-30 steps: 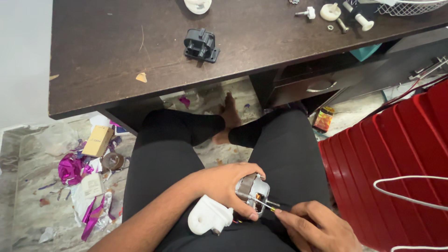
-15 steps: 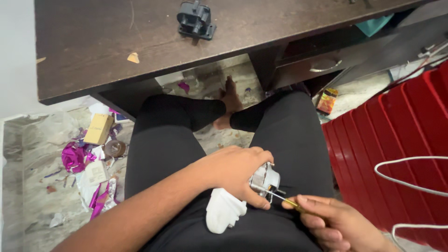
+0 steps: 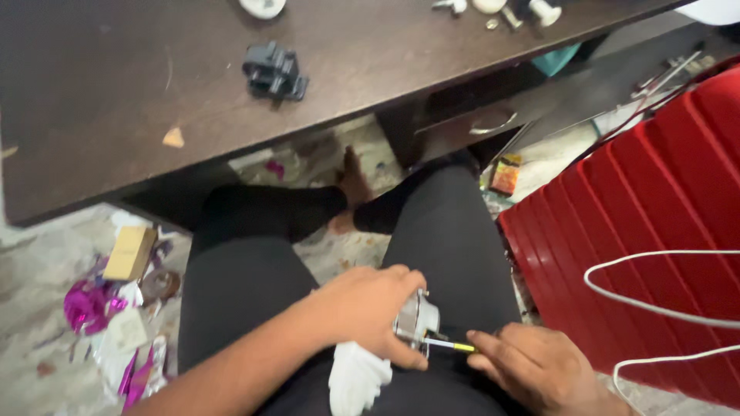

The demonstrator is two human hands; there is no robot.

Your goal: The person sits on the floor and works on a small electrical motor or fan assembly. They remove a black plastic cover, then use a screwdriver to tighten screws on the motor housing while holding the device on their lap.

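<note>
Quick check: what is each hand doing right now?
Left hand: closed around a small metal motor part, over a white piece.
Right hand: closed on a thin screwdriver, tip at the part.

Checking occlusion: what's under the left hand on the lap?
Left hand covers a small silver metal part; white piece pokes out below. Right hand puts a yellow-handled tool against the part. Its covered side can't be seen.

Low in frame: left hand (image 3: 370, 308) gripping small metal motor (image 3: 417, 318), right hand (image 3: 539, 368) pressing screwdriver (image 3: 447, 346) into it, over white part (image 3: 356, 377).
</note>
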